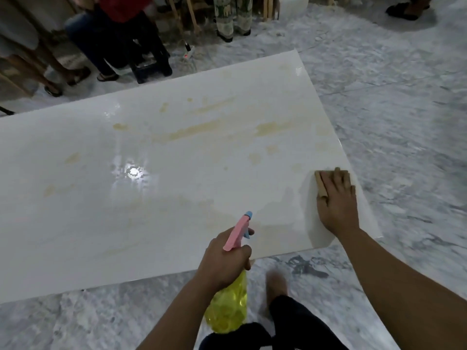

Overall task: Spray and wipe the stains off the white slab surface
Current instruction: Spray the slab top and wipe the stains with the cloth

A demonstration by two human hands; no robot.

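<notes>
The right hand [337, 198] presses a tan sponge [321, 184] flat, fingers straight, at the white slab's [126, 210] right edge; the left hand [225, 256] grips the yellow spray bottle [228, 309]. Yellowish stains [192, 131] (mostly mid-slab) could merely smear if wiped unsprayed, and the sponge could slip off the edge.

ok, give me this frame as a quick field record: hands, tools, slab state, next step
left hand: grips the spray bottle, nozzle pointing over the slab
right hand: fingers flat, pressing the sponge on the slab near its right edge
slab: white, glossy, lying above the marble floor
stains: yellowish streaks and spots, mostly across the middle and far side
cleaned area: patch around the sponge looks clearer
next step: probably spray and wipe toward the middle streaks
</notes>
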